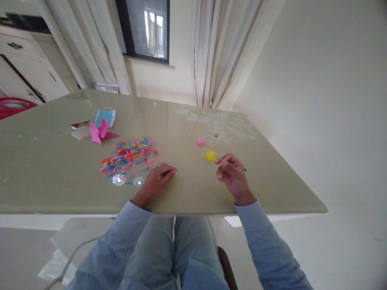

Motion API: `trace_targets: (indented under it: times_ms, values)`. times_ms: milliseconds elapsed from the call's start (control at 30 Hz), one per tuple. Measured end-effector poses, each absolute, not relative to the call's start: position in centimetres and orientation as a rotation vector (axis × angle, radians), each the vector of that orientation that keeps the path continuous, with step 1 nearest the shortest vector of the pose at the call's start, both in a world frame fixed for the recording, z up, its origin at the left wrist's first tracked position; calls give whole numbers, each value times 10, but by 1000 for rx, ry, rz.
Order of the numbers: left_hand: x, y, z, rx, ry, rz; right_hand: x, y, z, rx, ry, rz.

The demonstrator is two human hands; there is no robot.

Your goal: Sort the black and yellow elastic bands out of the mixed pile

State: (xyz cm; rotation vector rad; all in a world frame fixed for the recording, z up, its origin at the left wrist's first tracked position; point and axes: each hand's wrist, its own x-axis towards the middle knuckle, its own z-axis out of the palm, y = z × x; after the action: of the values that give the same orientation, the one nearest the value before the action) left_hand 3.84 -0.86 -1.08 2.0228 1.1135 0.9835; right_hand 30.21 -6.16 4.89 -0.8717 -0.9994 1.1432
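My right hand (233,174) is raised just over the table, thumb and fingers pinched on a thin dark stick-like tool (244,169) whose end pokes out behind the hand. A small pale bit shows at the fingertips. Right beside them lies a small heap of yellow rubber-band-like pieces (209,156). My left hand (157,180) rests on the table with its fingers curled together, and nothing shows in it. Next to it spreads a loose pile of multicoloured small bands (130,155), red, pink, blue and yellow. Two shiny round clear pieces, one a disc (138,182), lie at the pile's near edge.
A small pink ring-shaped thing (200,141) sits beyond the yellow heap, with a small clear item (215,133) farther back. At the left are a blue face mask (105,117), a pink folded paper shape (101,131) and a brown wrapper (80,125). The table (60,189) ends near a wall on the right.
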Motion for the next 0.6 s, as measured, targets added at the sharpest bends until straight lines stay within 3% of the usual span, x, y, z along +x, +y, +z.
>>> trace_targets:
  times_ms: [200, 467, 600]
  values:
    - [38, -8, -11, 2034, 1112, 990, 324, -24, 41, -1169, -1113, 967]
    - [38, -8, -12, 2026, 1105, 989, 351, 21, 15, -1714, -1604, 271]
    - [39, -8, -10, 2013, 1111, 979, 354, 20, 11, -1764, -1744, 186]
